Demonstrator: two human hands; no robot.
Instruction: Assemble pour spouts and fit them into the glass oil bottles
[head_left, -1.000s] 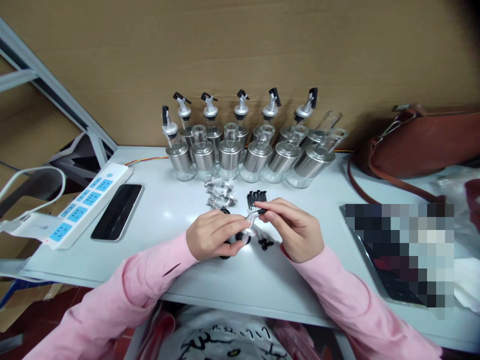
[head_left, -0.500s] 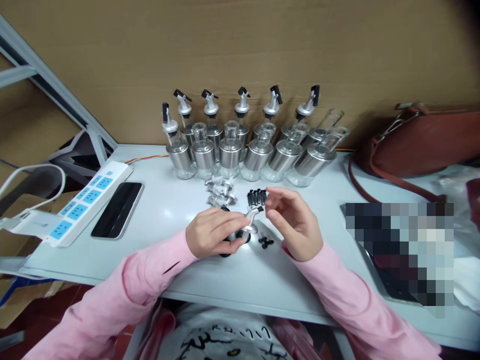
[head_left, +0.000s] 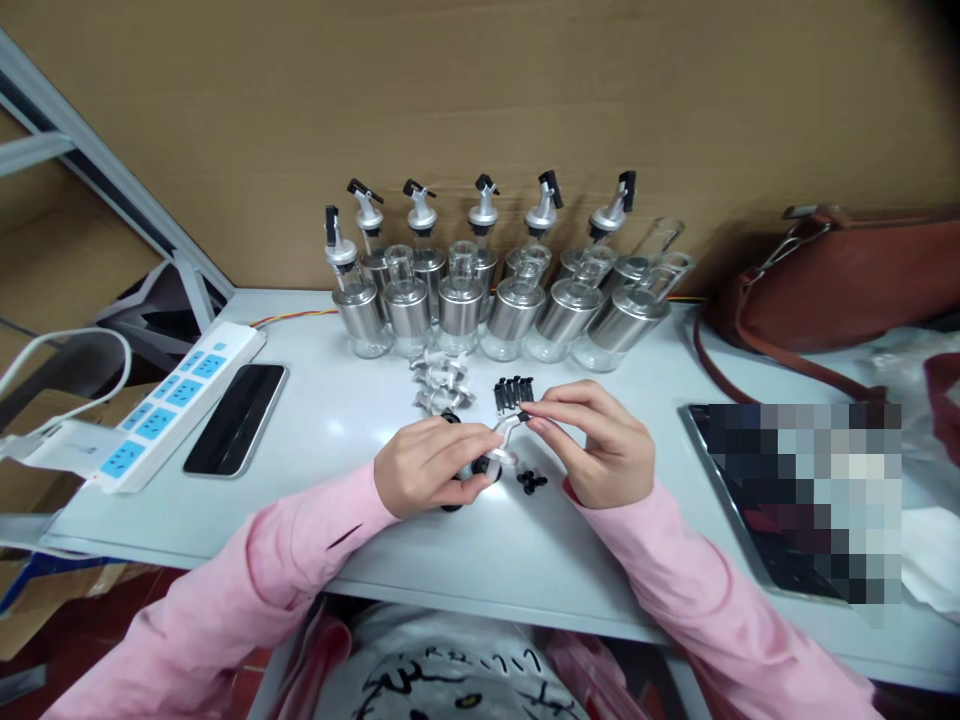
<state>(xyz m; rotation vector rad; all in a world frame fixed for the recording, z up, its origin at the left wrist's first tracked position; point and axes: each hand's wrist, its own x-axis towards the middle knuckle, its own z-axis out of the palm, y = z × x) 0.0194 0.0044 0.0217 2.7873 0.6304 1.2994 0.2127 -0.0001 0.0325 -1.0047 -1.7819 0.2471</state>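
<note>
My left hand [head_left: 424,465] is closed around the base of a silver bottle pourer [head_left: 504,456], whose spout leans up to the right. My right hand [head_left: 604,445] pinches the small black cap [head_left: 524,417] at the tip of that spout between thumb and forefinger. Just behind lie several black flip levers [head_left: 514,393] in a row. A small cluster of black parts [head_left: 532,482] rests between the hands. More silver pourer tops [head_left: 441,380] are piled beyond my left hand, and black rings [head_left: 451,416] are partly hidden by it.
Glass bottles with steel sleeves [head_left: 460,300] stand in two rows at the back, several topped with pourers. A power strip [head_left: 169,405] and a phone [head_left: 236,420] lie left. Right are a brown bag [head_left: 847,280] and a dark tablet-like object [head_left: 739,500], partly blurred out.
My right hand has moved in from beside the spout, and its thumb and forefinger have closed on the black cap at the tip. My left hand keeps its hold on the pourer.
</note>
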